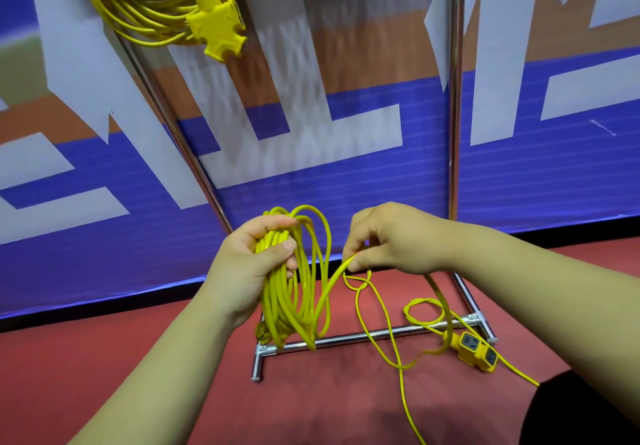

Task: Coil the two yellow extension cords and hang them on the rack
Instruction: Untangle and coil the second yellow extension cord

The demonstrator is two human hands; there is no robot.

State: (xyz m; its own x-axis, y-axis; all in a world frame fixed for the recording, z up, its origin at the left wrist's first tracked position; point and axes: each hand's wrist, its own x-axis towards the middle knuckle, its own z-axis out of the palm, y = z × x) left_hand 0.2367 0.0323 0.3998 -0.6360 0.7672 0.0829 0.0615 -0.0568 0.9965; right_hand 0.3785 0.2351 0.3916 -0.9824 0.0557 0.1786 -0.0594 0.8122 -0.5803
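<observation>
Clenching the coil at its top in the left hand; pinching the loose cord just beside it in the right hand. Best to lay even loops and clear the tangle below the right fingertips before reaching the socket block farther out. Far above-left, already hanging on the rack: the first cord.

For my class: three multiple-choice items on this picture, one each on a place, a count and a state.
1. Where is the yellow socket block of the half-coiled yellow extension cord? A on the red floor B on a table C hung high
2. How many coiled cords hang on the chrome metal rack? A none B one C two
3. What is the right hand doing? A lying flat B pinching a cord strand C gripping a pole
Key: 1 A, it lies by the rack's base; 2 B, one coil hangs top left; 3 B, thumb and finger close on the strand.
</observation>
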